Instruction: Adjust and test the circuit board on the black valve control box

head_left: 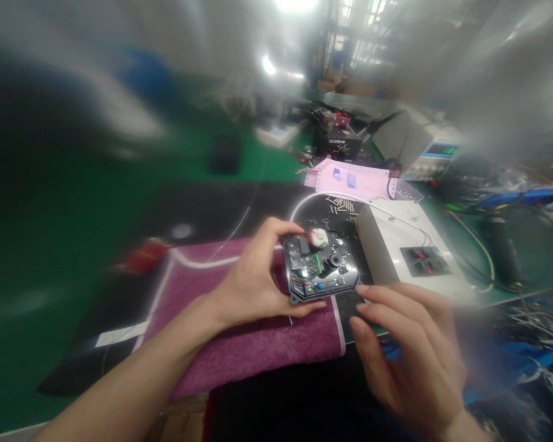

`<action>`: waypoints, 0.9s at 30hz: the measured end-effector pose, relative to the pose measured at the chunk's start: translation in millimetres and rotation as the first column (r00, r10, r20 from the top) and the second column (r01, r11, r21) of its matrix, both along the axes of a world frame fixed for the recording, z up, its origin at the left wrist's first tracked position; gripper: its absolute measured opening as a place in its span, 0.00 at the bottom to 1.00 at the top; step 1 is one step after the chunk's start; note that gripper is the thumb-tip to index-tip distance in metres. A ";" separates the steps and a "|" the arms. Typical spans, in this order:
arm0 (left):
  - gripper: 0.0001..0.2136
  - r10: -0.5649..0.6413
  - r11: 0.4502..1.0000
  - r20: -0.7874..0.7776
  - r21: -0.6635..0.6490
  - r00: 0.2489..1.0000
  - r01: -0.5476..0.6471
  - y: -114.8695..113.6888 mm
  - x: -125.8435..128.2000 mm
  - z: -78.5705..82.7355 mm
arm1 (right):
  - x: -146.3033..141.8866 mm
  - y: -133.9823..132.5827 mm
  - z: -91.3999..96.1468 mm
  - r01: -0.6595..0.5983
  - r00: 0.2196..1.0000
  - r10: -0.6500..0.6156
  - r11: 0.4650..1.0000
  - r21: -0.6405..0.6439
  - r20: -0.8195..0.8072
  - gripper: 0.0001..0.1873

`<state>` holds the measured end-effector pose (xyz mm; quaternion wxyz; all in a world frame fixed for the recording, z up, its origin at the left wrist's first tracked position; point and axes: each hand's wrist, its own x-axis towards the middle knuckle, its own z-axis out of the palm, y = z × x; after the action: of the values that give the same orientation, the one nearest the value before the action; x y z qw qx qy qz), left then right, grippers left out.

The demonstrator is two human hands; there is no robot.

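My left hand [253, 282] grips a black camera module [320, 264] by its left side, thumb along the upper edge and fingers beneath. A lens, a white round part, a small green board and thin coloured wires show on its face. My right hand [410, 344] is just right of the module, its fingers apart and holding nothing; one fingertip is close to the module's lower right corner, and I cannot tell whether it touches. Under the module lies a purple towel [258, 362] with a white border.
A white box with black-and-red terminals [426, 261] stands at the right, with a white cable [364, 197] running to it. Loose metal screws [343, 205] and a pink sheet [354, 179] lie behind the module. Farther back are a black control unit [338, 144] and a power supply [435, 153].
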<state>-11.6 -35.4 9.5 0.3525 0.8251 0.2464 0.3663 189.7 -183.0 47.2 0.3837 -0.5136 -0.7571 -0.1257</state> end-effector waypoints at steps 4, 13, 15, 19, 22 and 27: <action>0.40 0.002 1.000 -0.002 0.008 1.000 -0.002 -0.1 -0.2 0.3 | -1.2 0.2 -2.8 -0.025 1.000 0.025 0.999 -0.034 -0.014 0.07; 0.41 0.002 0.999 0.006 0.041 1.000 -0.002 1.2 -0.8 -1.3 | -3.1 -0.4 -7.9 -0.016 1.000 0.015 0.995 -0.102 -0.007 0.02; 0.41 0.001 0.998 0.014 0.056 1.000 -0.002 1.5 -0.3 -1.8 | -3.1 -1.4 -5.2 -0.014 1.000 0.013 0.997 -0.074 -0.020 0.04; 0.41 -0.012 0.999 0.032 0.052 0.999 0.010 2.0 0.0 -3.0 | -1.3 -4.5 0.4 -0.045 0.999 0.044 0.998 -0.045 -0.021 0.04; 0.42 -0.014 0.999 0.035 0.041 0.999 0.012 2.3 -0.2 -3.7 | 0.0 -5.8 1.6 -0.057 0.997 0.055 0.998 -0.023 -0.044 0.03; 0.42 -0.013 0.999 0.033 0.040 0.999 0.012 2.1 -0.6 -3.6 | -1.8 -5.6 1.4 -0.034 0.998 0.034 0.999 0.003 -0.056 0.03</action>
<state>-12.2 -33.3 5.9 0.3423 0.8273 0.2278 0.3828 187.8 -188.6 48.6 0.4072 -0.5036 -0.7547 -0.1052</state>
